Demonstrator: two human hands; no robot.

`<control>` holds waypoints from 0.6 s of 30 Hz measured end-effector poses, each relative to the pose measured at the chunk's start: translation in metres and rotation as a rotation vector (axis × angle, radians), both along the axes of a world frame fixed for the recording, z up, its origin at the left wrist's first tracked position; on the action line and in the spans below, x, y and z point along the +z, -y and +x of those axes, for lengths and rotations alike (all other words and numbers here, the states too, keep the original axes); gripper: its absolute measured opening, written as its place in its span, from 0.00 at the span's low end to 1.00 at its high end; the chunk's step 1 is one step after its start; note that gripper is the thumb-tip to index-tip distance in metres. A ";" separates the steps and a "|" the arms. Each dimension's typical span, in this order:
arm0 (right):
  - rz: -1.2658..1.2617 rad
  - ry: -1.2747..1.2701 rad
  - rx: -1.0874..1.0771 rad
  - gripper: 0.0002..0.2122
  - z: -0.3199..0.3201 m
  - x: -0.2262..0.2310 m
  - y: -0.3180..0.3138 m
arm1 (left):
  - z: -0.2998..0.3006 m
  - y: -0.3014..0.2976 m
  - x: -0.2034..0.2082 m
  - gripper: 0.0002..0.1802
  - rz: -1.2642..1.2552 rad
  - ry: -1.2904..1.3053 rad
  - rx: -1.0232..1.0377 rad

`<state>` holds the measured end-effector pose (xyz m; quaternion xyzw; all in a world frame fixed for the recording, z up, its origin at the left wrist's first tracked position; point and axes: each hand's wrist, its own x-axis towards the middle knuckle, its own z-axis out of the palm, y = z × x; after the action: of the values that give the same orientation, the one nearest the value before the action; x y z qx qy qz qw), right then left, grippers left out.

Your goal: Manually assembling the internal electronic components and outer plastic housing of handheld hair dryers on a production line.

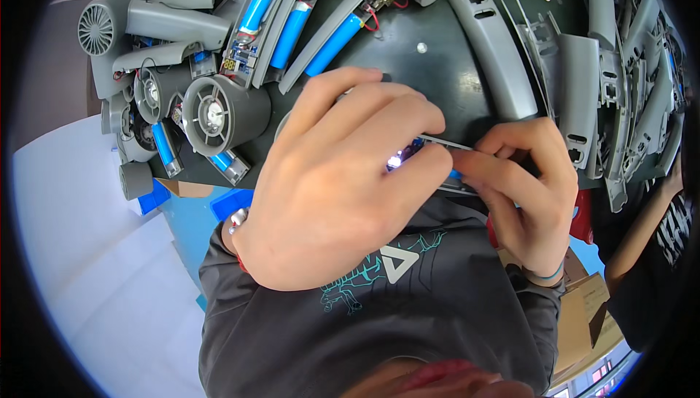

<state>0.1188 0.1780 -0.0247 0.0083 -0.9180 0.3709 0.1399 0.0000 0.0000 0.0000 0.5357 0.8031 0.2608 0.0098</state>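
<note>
My left hand (343, 172) is curled over a grey fan handle shell (446, 141) and covers most of it. Between its thumb and forefinger shows a small circuit board (414, 147) with a bright white light lit on it. A bit of blue battery (455, 174) is visible in the shell between the hands. My right hand (525, 186) pinches the shell's right end, fingers bent and tips together. What lies under my left palm is hidden.
Open handle shells with blue batteries (335, 44) and round fan heads (226, 114) crowd the dark table's left. Grey shell covers (496, 55) are piled at the right. Cardboard boxes (583, 314) stand below. Another person's arm (642, 227) shows at far right.
</note>
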 end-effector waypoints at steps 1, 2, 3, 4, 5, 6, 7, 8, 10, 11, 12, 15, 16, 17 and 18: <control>-0.026 0.009 -0.002 0.14 0.000 0.000 0.000 | 0.001 -0.001 0.000 0.07 -0.008 -0.016 0.008; -0.052 0.018 -0.004 0.14 0.000 0.000 0.000 | 0.002 -0.001 0.000 0.07 -0.016 -0.031 0.017; -0.050 0.020 -0.004 0.14 0.000 0.000 0.000 | 0.003 -0.002 0.000 0.07 -0.014 -0.030 0.017; -0.038 0.004 -0.024 0.14 0.000 0.000 0.001 | 0.004 -0.004 0.001 0.07 -0.027 -0.071 0.017; -0.026 -0.012 -0.043 0.14 0.000 0.000 0.001 | 0.006 -0.004 0.001 0.07 -0.039 -0.112 0.017; -0.026 -0.013 -0.045 0.14 0.000 0.000 0.002 | 0.007 -0.004 0.003 0.07 -0.039 -0.112 0.016; -0.031 -0.009 -0.051 0.14 0.000 0.001 0.003 | 0.008 -0.004 0.005 0.07 -0.085 -0.136 0.017; -0.036 -0.004 -0.056 0.14 0.000 0.002 0.004 | 0.008 -0.004 0.006 0.07 -0.130 -0.159 0.019; -0.026 -0.005 -0.057 0.14 0.000 0.002 0.005 | 0.012 -0.004 0.004 0.07 -0.127 -0.178 0.026; -0.018 -0.004 -0.061 0.14 0.000 0.003 0.005 | 0.014 -0.004 0.003 0.08 -0.126 -0.196 0.030; -0.016 -0.005 -0.060 0.14 0.000 0.002 0.005 | 0.014 -0.002 0.003 0.08 -0.142 -0.179 0.036; -0.030 -0.005 -0.047 0.15 0.000 0.001 0.004 | 0.015 -0.002 0.007 0.08 -0.089 -0.031 0.073; -0.014 -0.010 -0.048 0.15 0.000 0.001 0.004 | 0.013 -0.001 0.007 0.08 -0.087 -0.030 0.070; 0.002 -0.014 -0.048 0.15 0.000 0.000 0.004 | 0.011 0.000 0.007 0.08 -0.084 -0.039 0.033; 0.002 -0.014 -0.048 0.15 0.000 0.000 0.003 | 0.009 0.000 0.007 0.08 -0.082 -0.049 -0.002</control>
<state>0.1187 0.1745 -0.0244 -0.0110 -0.9174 0.3663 0.1551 0.0090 0.0005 0.0069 0.5416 0.8127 0.2145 0.0125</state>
